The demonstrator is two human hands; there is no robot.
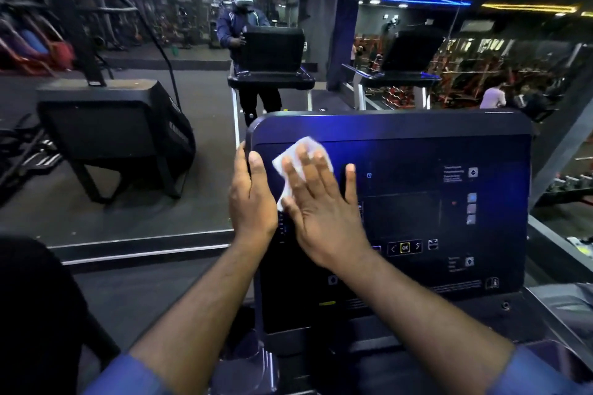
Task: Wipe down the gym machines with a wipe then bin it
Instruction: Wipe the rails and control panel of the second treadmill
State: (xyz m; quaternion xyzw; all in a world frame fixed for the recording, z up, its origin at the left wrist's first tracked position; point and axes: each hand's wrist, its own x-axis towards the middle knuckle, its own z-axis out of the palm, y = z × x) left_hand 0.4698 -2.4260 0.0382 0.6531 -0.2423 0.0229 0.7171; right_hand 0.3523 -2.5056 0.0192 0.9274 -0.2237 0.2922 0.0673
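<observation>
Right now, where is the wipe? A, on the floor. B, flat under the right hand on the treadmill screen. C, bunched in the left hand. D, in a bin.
B: the wipe lies pressed flat on the treadmill screen under the right hand, while the left hand grips the screen's left edge.

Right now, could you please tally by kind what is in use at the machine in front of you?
Hands: 2, left hand and right hand
Wipe: 1
Console: 1
Total: 4
</observation>
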